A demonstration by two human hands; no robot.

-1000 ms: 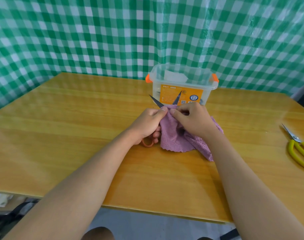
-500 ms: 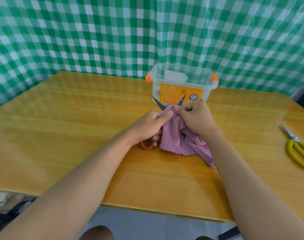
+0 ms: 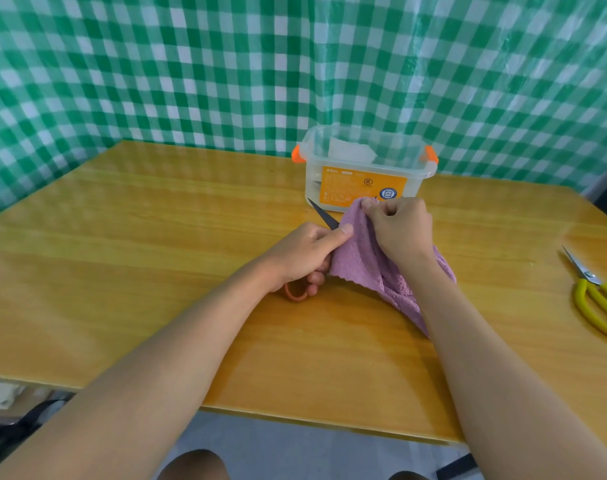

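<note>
My left hand grips a pair of scissors with orange handles; one dark blade points up and to the left, the other is hidden under cloth. A purple cloth is draped over the scissors and trails down to the right on the table. My right hand pinches the cloth's upper edge near the tip of the covered blade, fingers curled round the fabric.
A clear plastic box with orange latches and an orange label stands just behind my hands. Yellow-handled scissors lie at the table's right edge. The wooden table is backed by a green checked curtain.
My right hand has slid the cloth up along the right blade toward its tip, covering it. The left hand holds the scissors in the same spot.
</note>
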